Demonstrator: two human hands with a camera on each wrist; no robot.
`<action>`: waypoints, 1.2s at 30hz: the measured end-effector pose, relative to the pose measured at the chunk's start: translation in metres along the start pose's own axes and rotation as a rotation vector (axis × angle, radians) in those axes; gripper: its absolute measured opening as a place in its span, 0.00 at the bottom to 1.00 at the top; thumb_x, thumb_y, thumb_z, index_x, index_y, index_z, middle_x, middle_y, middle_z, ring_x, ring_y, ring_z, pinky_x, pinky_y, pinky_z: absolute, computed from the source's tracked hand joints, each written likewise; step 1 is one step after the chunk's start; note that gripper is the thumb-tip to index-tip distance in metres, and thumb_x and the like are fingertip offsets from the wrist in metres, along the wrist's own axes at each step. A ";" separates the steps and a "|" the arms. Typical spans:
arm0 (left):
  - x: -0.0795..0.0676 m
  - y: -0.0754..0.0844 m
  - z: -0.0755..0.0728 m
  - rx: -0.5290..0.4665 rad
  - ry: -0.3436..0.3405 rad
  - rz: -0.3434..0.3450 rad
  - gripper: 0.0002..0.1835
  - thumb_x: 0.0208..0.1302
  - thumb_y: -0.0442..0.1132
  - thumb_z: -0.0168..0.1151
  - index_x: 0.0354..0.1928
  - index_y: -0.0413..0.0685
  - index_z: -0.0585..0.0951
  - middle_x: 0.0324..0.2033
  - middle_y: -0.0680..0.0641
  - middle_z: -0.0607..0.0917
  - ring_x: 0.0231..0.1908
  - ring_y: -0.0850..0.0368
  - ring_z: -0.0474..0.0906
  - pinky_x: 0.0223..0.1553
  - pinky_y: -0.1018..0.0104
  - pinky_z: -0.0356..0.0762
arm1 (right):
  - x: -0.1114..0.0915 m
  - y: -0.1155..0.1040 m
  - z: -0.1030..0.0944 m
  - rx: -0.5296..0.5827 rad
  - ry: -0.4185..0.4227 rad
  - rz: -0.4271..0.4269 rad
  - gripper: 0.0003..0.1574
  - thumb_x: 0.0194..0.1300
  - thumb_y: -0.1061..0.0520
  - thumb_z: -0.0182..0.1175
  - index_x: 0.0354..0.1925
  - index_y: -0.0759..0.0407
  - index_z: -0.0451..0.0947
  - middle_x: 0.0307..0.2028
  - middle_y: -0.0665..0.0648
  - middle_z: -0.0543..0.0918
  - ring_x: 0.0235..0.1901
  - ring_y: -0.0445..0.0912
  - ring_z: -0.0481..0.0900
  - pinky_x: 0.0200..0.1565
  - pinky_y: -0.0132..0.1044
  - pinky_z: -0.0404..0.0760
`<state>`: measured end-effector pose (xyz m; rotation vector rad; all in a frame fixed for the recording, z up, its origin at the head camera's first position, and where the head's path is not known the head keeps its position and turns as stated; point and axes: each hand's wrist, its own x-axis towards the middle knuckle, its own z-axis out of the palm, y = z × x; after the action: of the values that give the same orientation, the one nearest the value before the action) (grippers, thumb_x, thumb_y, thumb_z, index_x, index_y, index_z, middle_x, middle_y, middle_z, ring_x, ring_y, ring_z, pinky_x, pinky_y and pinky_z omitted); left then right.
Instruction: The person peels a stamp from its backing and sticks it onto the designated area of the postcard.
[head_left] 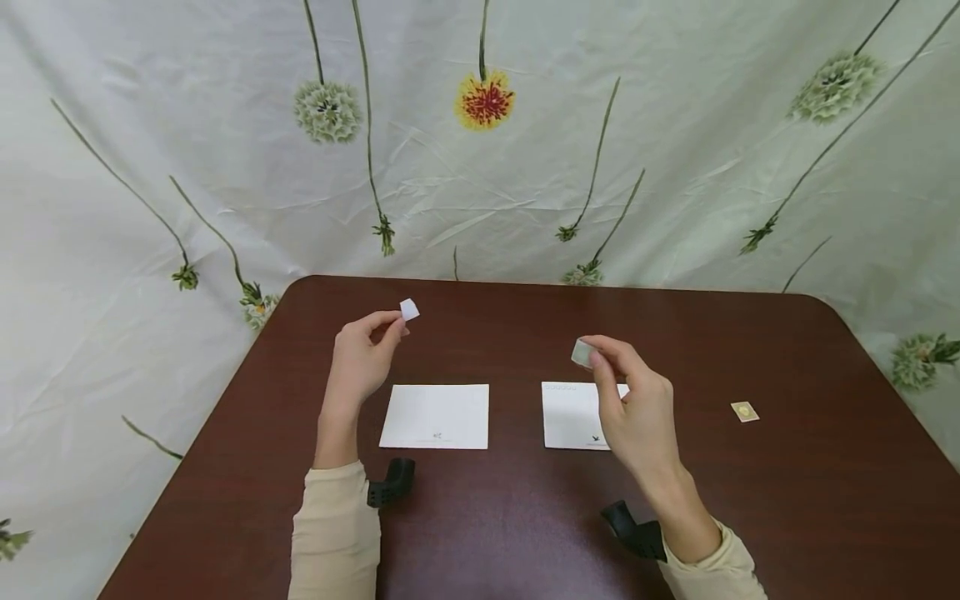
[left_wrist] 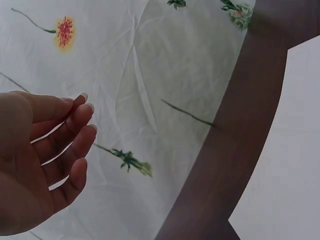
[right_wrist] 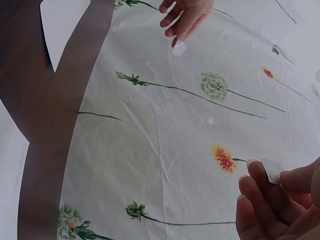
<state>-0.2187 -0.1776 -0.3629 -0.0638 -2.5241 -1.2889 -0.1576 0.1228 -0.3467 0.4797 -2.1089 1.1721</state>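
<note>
dark brown table (head_left: 495, 525) | left: white sheet (head_left: 434, 413) | middle: second white sheet (head_left: 570, 417) | right: small yellowish square (head_left: 745, 412)

Head view: worn on the head, facing forward and down, farthest back; surface (head_left: 517, 521) in lower frame, flowered cloth (head_left: 465, 183) above.
Left wrist view: close to left hand (head_left: 362, 358), at lower left; tilted, surface edge slanting along the right.
Right wrist view: close to right hand (head_left: 636, 408), at lower right; tilted, surface along the left.
Shared, head and right wrist: both hands, the left small at the latter's upper centre.
Shared, all three: flowered cloth.
</note>
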 end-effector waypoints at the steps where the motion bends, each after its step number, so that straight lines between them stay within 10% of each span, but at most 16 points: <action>1: 0.000 -0.003 -0.002 0.003 0.003 -0.016 0.13 0.70 0.34 0.55 0.49 0.33 0.81 0.36 0.36 0.85 0.38 0.45 0.82 0.27 0.70 0.68 | 0.000 0.000 0.000 0.001 0.000 -0.001 0.12 0.65 0.71 0.57 0.45 0.62 0.81 0.34 0.57 0.85 0.26 0.46 0.81 0.22 0.30 0.71; 20: -0.006 -0.068 -0.034 0.002 -0.048 -0.393 0.20 0.75 0.39 0.46 0.59 0.31 0.73 0.44 0.33 0.82 0.49 0.40 0.77 0.51 0.49 0.72 | -0.002 -0.002 0.001 0.013 -0.024 -0.021 0.14 0.64 0.71 0.57 0.46 0.62 0.81 0.36 0.57 0.85 0.29 0.48 0.83 0.24 0.27 0.71; 36: -0.017 -0.099 -0.046 0.112 -0.089 -0.638 0.19 0.73 0.40 0.47 0.54 0.31 0.77 0.35 0.42 0.85 0.43 0.44 0.76 0.42 0.52 0.69 | -0.001 -0.005 0.002 0.016 -0.030 -0.040 0.14 0.63 0.72 0.58 0.45 0.63 0.81 0.36 0.57 0.85 0.29 0.48 0.83 0.26 0.27 0.72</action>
<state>-0.2081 -0.2717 -0.4203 0.7810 -2.7989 -1.3606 -0.1549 0.1183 -0.3458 0.5474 -2.1072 1.1672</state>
